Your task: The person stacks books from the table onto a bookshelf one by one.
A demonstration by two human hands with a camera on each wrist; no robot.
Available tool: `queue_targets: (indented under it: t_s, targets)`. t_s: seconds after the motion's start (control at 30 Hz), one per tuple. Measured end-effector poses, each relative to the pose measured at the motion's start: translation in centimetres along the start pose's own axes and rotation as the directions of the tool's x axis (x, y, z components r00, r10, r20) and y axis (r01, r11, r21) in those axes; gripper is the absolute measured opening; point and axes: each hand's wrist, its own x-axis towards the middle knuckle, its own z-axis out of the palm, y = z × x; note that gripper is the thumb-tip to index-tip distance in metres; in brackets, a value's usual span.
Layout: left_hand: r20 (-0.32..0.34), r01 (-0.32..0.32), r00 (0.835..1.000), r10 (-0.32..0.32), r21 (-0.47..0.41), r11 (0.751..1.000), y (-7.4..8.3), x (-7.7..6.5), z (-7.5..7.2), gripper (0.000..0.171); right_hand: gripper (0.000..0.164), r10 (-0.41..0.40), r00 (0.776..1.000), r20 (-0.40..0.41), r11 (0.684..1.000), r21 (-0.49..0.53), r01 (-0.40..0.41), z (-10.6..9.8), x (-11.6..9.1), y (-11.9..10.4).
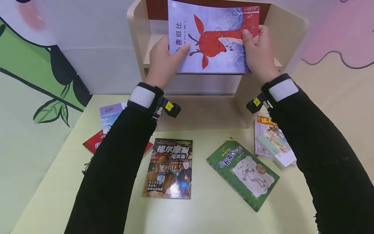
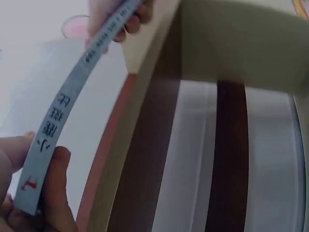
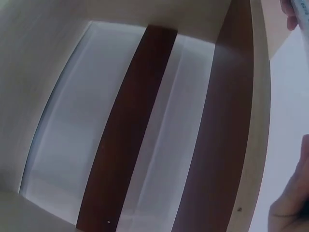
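Observation:
A picture book with a red deer on a pale blue-violet cover is held up before the wooden shelf, its title running sideways. My left hand grips its left end, thumb on the cover. At the other end my right hand pinches it, thumb in front and fingers behind. In the left wrist view the book's spine faces the camera, slightly bowed, between the thumb and fingers of my left hand. Only part of my right hand shows at the right wrist view's edge.
On the table lie a detective book and a green book. A purple-and-blue book overlaps a red book at left, partly behind my sleeve. At right a pale book rests on a red-and-yellow-titled book.

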Motion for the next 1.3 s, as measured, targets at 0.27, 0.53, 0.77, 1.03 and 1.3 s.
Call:
queue_targets:
  t_s: [0.27,0.53,0.77,1.03,1.3]
  targets:
    - [0.063,0.116,0.989,-0.136,0.251,0.961,0.4,2.9,-0.4,0.053,0.063,0.105,0.994,-0.040,0.967,-0.230,-0.112,0.8,2.7,-0.3]
    - [0.032,0.133,0.988,-0.153,0.345,0.929,1.4,4.0,0.4,0.055,0.068,0.172,0.983,-0.056,0.913,-0.365,-0.181,0.8,4.0,-0.1]
    - [-0.007,0.139,0.988,-0.155,0.481,0.865,0.9,4.8,1.4,0.058,0.071,0.131,0.987,-0.088,0.833,-0.530,-0.158,1.3,4.7,0.6]
    - [-0.031,0.131,0.991,-0.133,0.507,0.852,0.1,5.1,1.5,0.061,0.073,0.130,0.985,-0.111,0.776,-0.608,-0.171,1.8,4.9,0.5]
    - [-0.057,0.139,0.990,-0.129,0.551,0.823,-0.3,5.0,1.6,0.062,0.071,0.140,0.986,-0.091,0.735,-0.658,-0.165,2.0,4.5,0.6]
